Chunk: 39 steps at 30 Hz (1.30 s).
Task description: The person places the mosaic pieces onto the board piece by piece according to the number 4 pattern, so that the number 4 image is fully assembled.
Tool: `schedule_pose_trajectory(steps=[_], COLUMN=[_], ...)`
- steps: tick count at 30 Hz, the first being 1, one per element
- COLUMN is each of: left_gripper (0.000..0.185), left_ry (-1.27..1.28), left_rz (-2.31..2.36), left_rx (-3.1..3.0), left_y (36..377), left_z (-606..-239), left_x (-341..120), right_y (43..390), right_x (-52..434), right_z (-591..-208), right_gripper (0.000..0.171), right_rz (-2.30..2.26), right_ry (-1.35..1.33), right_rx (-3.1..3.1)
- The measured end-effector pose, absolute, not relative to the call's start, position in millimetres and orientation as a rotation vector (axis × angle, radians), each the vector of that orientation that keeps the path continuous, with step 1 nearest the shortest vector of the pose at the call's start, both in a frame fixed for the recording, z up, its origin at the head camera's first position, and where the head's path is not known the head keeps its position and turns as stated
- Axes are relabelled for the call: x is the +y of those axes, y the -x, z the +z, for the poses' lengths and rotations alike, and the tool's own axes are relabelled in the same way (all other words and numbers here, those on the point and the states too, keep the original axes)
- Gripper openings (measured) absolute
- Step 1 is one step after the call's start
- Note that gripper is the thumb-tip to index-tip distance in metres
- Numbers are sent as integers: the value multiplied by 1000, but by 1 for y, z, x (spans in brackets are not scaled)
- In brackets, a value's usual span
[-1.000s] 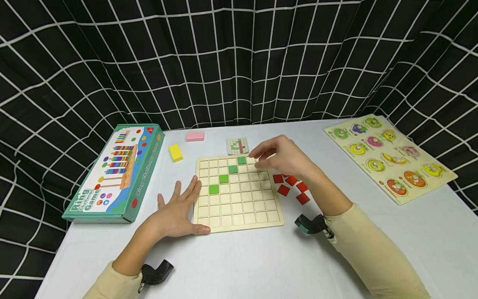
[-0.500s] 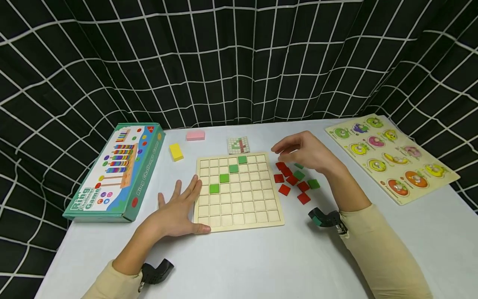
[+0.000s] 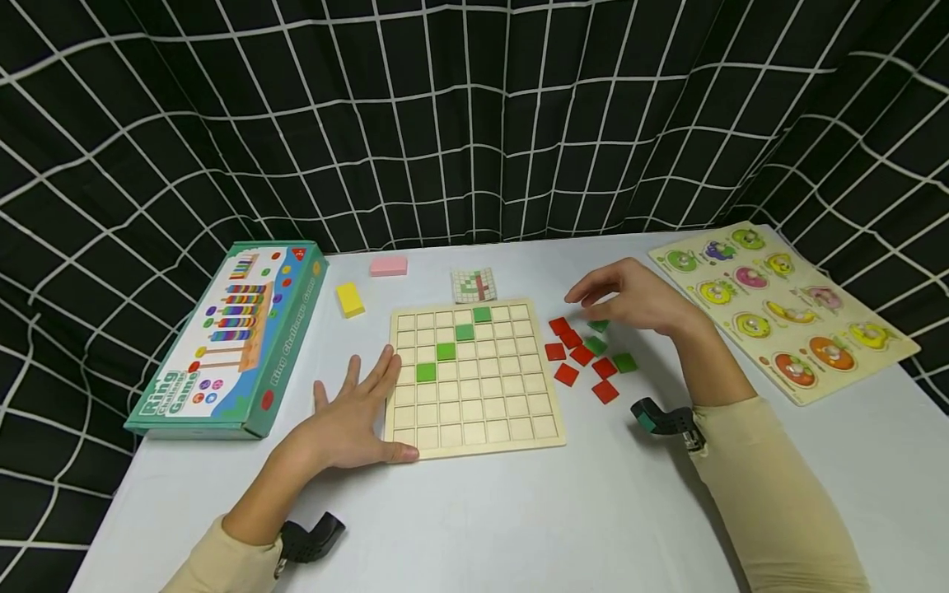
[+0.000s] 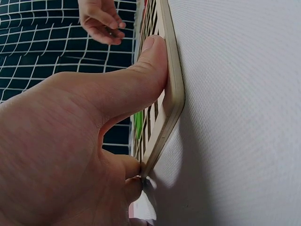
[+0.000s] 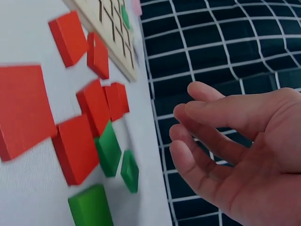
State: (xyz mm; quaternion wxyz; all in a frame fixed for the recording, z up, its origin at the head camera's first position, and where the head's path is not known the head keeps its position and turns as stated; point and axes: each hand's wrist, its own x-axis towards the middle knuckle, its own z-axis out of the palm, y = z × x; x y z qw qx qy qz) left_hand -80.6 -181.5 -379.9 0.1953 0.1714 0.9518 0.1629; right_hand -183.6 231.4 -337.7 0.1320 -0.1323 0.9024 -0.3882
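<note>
A square wooden grid board (image 3: 482, 391) lies on the white table, with several green tiles (image 3: 446, 352) set in its squares along a diagonal. My left hand (image 3: 352, 428) rests at the board's left side, fingers spread and thumb on the front corner; the left wrist view shows the thumb (image 4: 153, 61) lying on the rim. Over the loose tiles hovers my right hand (image 3: 638, 296), fingers loosely bent and holding nothing. Beneath and beside it are several red tiles (image 3: 582, 355) and green tiles (image 3: 625, 362); in the right wrist view, a gap separates the fingertips from these tiles.
A small pattern card (image 3: 474, 286) lies behind the board. Pink (image 3: 389, 266) and yellow (image 3: 350, 300) blocks sit at the back left, near a ring game box (image 3: 226, 346). On the right lies a fruit puzzle board (image 3: 778, 309). A black gridded curtain (image 3: 474, 123) encloses the table.
My right hand has moved from the board's back right corner rightward to above the loose tiles, uncovering green ones. My left hand has stayed on the board's edge.
</note>
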Motion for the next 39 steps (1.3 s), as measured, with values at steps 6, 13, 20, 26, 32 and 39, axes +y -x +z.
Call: schedule_pose_trajectory(steps=[6,13,20,26,32,39], left_gripper=[134,133,133,133,133,133], left_ry=[-480,-477,-476,-474,-474,-473], left_rz=[459,484,492,485,499,492], left_rx=[2668,2661,2659,2662,2659,2661], left_y=[81,80,81,81,80,81], left_z=[-380,-380,-380,-380,-380,-380], left_x=[-181,-182,-183,-183,-183,-183], right_y=[188,192,193,193,194,196], right_x=[245,252,255,254,254,254], right_z=[-346,-354,-359,-361,-363,-365], right_gripper=[27,27,28,31,31,32], right_rz=[-1108,-1111,-1057,-1061,-993,-924], right_ry=[375,409,385,384,393,389], right_rx=[2586,2546,2562,2555,2600,2643])
